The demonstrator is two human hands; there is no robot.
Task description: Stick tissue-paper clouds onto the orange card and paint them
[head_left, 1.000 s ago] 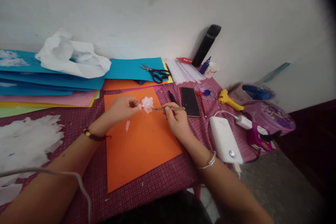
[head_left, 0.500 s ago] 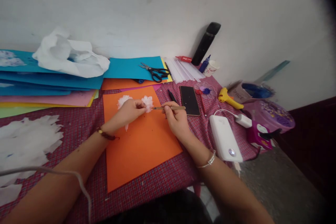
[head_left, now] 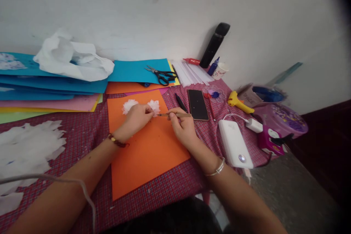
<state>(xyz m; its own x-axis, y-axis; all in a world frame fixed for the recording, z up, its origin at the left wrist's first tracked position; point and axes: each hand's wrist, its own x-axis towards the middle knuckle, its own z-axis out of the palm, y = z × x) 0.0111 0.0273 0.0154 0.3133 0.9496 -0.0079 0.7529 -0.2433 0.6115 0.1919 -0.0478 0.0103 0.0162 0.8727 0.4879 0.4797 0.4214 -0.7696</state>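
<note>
An orange sheet of paper (head_left: 142,164) lies in front of me with two white ruffled paper tufts on it. My left hand (head_left: 138,119) has its fingers closed at the lower left edge of the right tuft (head_left: 154,106), which shows a faint pink tint. The left tuft (head_left: 129,106) sits just beyond that hand, partly covered by it. In my right hand (head_left: 182,128) is a slim paintbrush (head_left: 179,115), held like a pen. Its tip points left and meets the lower edge of the right tuft.
Right of the sheet lie a black pen (head_left: 180,101), a phone (head_left: 197,105), a paint palette (head_left: 214,94), a glue gun (head_left: 240,102) and a white power bank (head_left: 235,144). Behind are scissors (head_left: 160,75) on blue paper. Cut white paper (head_left: 27,150) spreads at left; a cable (head_left: 79,182) crosses my left forearm.
My left hand has shifted slightly right and down, its wrist moving right. The paintbrush has slid a little left and lower, along the tuft's edge. Other things stay put.
</note>
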